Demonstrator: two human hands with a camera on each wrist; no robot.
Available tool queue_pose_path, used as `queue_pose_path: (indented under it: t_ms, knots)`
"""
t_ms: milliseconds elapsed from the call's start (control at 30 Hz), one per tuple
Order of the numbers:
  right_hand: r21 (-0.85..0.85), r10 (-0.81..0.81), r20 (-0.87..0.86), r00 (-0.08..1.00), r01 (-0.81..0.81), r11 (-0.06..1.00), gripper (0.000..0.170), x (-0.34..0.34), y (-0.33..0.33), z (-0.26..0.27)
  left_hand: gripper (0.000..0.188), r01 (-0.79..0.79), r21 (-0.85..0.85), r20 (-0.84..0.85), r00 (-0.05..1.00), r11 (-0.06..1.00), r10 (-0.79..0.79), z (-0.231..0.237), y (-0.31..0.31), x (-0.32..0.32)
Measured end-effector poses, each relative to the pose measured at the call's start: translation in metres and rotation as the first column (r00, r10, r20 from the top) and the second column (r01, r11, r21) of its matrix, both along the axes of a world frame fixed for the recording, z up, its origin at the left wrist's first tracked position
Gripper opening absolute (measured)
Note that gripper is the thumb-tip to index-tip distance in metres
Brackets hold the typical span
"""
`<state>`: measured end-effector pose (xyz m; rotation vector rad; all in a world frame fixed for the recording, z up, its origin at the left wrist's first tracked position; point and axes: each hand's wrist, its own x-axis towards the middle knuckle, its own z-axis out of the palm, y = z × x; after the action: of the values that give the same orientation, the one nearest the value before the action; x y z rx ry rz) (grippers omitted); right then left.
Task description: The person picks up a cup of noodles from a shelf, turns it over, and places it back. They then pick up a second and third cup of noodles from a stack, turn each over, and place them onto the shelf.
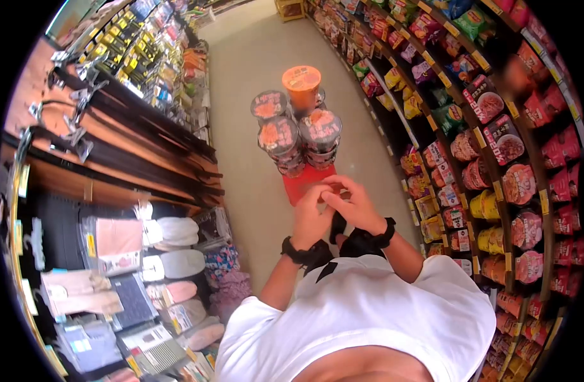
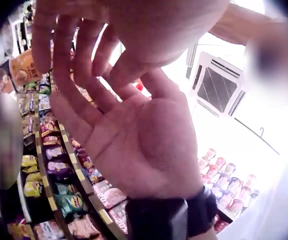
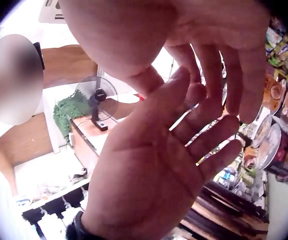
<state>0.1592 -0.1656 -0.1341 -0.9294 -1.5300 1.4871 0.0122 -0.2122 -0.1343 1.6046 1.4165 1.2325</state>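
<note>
My left hand and right hand meet in front of my body, palms facing, fingers loosely bent and overlapping at the tips. In the left wrist view the left palm faces the camera, and the right wrist view shows the right palm. A tiny red spot shows between the hands; I cannot tell what it is. Just beyond them is a red flat-topped surface. Dark instant-noodle tubs with printed lids stand in stacks at its far end, together with a taller orange tub.
Shelves of snack bags and noodle bowls line the right side. On the left hang dark belts above packaged socks. The pale aisle floor runs between them. A fan stands on a counter.
</note>
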Motion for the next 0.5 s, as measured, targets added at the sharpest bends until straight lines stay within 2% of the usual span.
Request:
queue_pose_path:
  t_ms: [67, 133, 200, 267, 300, 333, 367, 433, 467, 500]
  knots:
    - [0.036, -0.021, -0.007, 1.000, 0.021, 0.999, 0.039, -0.007, 0.032, -0.012, 0.035, -0.024, 0.010, 0.062, 0.998, 1.000, 0.023, -0.019, 0.041, -0.009]
    - [0.044, -0.119, 0.014, 0.993, 0.118, 0.992, 0.040, -0.013, 0.065, -0.020, 0.041, -0.118, -0.049, 0.134, 0.983, 0.992, 0.123, -0.047, 0.078, -0.020]
    - [0.047, -0.177, 0.011, 0.984, 0.177, 0.983, 0.042, -0.021, 0.105, -0.023, 0.047, -0.085, -0.044, 0.078, 0.993, 0.995, 0.088, -0.059, 0.114, -0.035]
    - [0.008, -0.246, 0.002, 0.969, 0.246, 0.969, 0.044, -0.036, 0.133, -0.043, 0.051, -0.153, -0.207, 0.343, 0.914, 0.966, 0.218, -0.072, 0.137, -0.045]
    - [-0.065, -0.294, -0.013, 0.956, 0.293, 0.954, 0.049, -0.044, 0.155, -0.059, 0.054, -0.160, -0.238, 0.384, 0.890, 0.958, 0.244, -0.087, 0.152, -0.056]
    - [-0.136, -0.339, -0.021, 0.941, 0.333, 0.933, 0.054, -0.050, 0.176, -0.063, 0.054, -0.150, -0.233, 0.369, 0.900, 0.961, 0.230, -0.095, 0.168, -0.064]
    - [-0.139, -0.351, -0.036, 0.936, 0.344, 0.929, 0.054, -0.053, 0.195, -0.067, 0.056, -0.206, -0.211, 0.331, 0.905, 0.956, 0.268, -0.103, 0.182, -0.073]
    - [-0.425, -0.293, -0.133, 0.947, 0.213, 0.880, 0.066, -0.061, 0.222, -0.068, 0.058, -0.254, -0.192, 0.282, 0.911, 0.948, 0.301, -0.107, 0.205, -0.091]
    - [-0.430, -0.303, -0.138, 0.943, 0.219, 0.876, 0.066, -0.067, 0.232, -0.071, 0.064, -0.230, -0.251, 0.268, 0.917, 0.940, 0.296, -0.108, 0.219, -0.100]
    - [-0.301, -0.324, -0.056, 0.944, 0.293, 0.907, 0.071, -0.073, 0.245, -0.078, 0.069, -0.205, -0.307, 0.259, 0.922, 0.929, 0.288, -0.106, 0.234, -0.106]
